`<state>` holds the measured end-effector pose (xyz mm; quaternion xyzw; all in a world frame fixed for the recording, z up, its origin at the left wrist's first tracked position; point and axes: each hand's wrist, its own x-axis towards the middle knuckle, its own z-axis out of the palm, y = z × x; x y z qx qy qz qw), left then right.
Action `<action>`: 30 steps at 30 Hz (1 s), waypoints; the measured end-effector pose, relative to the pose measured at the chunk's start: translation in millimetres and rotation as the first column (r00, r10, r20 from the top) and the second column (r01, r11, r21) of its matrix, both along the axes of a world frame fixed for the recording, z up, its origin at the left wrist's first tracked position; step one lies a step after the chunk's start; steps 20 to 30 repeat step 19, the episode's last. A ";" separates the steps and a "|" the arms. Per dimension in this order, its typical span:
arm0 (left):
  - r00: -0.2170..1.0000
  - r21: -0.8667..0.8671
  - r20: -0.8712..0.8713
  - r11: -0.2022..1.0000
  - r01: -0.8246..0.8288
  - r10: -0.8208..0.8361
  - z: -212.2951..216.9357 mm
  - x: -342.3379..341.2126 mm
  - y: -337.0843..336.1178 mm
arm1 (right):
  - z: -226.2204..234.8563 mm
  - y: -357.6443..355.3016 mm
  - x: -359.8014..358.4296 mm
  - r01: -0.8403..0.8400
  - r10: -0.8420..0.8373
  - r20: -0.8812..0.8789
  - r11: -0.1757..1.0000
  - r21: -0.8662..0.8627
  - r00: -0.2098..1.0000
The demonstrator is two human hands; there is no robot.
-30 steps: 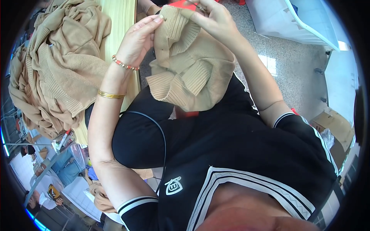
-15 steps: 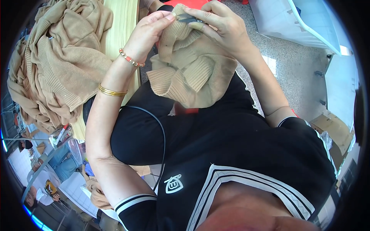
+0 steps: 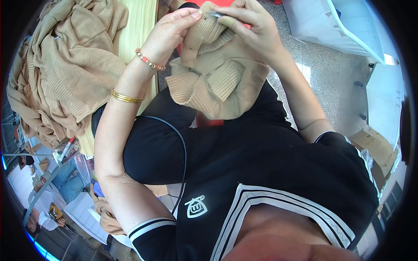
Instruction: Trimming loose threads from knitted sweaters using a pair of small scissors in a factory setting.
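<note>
A tan knit garment (image 3: 237, 87) with ribbed edges hangs over my lap from my raised hands. My left hand (image 3: 172, 32) is closed, pinching the ribbed part near its top edge between thumb and fingers. In my closed right hand (image 3: 257, 32) are small thread snips (image 3: 215, 14). Their metal tip points left and lies at the ribbing, close to my left fingertips. Most of the snips is hidden by my right fingers, and whether the blades touch a thread is too small to tell.
Left of me, a heap of tan knitwear (image 3: 74, 65) covers part of a pale wooden bench (image 3: 137, 26). A translucent plastic bin (image 3: 305, 26) stands far right, a cardboard box (image 3: 376, 148) nearer. A dark cable (image 3: 184, 152) crosses my left side. Another person (image 3: 48, 202) is at lower left.
My right hand has turned and its fingers have closed further round the snips, so less of the blades shows. My left hand has shifted slightly right and still pinches the ribbing.
</note>
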<state>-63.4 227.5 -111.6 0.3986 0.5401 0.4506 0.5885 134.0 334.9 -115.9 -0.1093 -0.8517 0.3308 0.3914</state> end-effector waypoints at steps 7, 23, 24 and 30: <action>0.985 0.003 0.170 0.999 -0.032 0.031 -5.7 2.9 -1.3 | 4.2 3.5 6.9 0.038 0.094 0.133 0.660 -0.750 0.987; 0.998 -0.022 -0.051 0.999 0.033 -0.034 -11.6 5.1 -3.1 | -22.0 43.8 39.2 0.187 -0.190 0.036 0.883 -0.431 0.981; 0.998 -0.022 -0.051 0.999 0.033 -0.034 -11.6 5.1 -3.1 | -22.0 43.8 39.2 0.187 -0.190 0.036 0.883 -0.431 0.981; 0.998 -0.022 -0.051 0.999 0.033 -0.034 -11.6 5.1 -3.1 | -22.0 43.8 39.2 0.187 -0.190 0.036 0.883 -0.431 0.981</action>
